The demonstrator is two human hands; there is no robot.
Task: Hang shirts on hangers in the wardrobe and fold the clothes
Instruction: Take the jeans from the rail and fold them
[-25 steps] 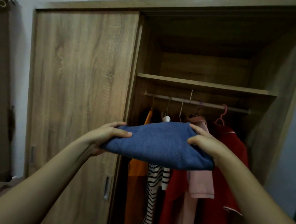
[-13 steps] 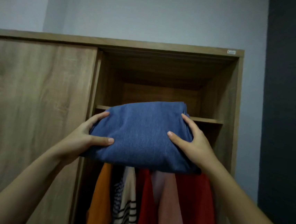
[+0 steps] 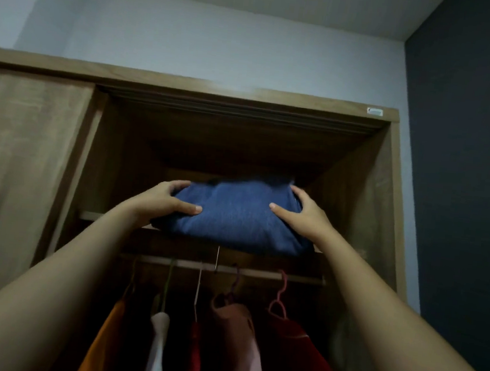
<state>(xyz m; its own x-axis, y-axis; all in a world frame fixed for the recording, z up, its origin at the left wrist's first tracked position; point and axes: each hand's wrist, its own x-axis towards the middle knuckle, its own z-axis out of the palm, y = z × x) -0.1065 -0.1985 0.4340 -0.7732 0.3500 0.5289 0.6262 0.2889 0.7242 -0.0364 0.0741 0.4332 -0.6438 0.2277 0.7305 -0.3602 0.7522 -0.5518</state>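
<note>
Garment (image 3: 234,217), blue, folded, at shelf (image 3: 89,215) front edge | our left hand (image 3: 158,199) and right hand (image 3: 303,215) clasp its ends, fingers curled round.

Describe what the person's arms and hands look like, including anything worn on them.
Both arms are bare as far as the view shows: no sleeve on the left forearm or the right forearm. The left hand and right hand wear no gloves, and no watch, bracelet or ring shows. The thumbnails look short and unpainted.

Home bedroom; wooden wardrobe (image 3: 388,181) w/ hung shirts (image 3: 296,357).
</note>
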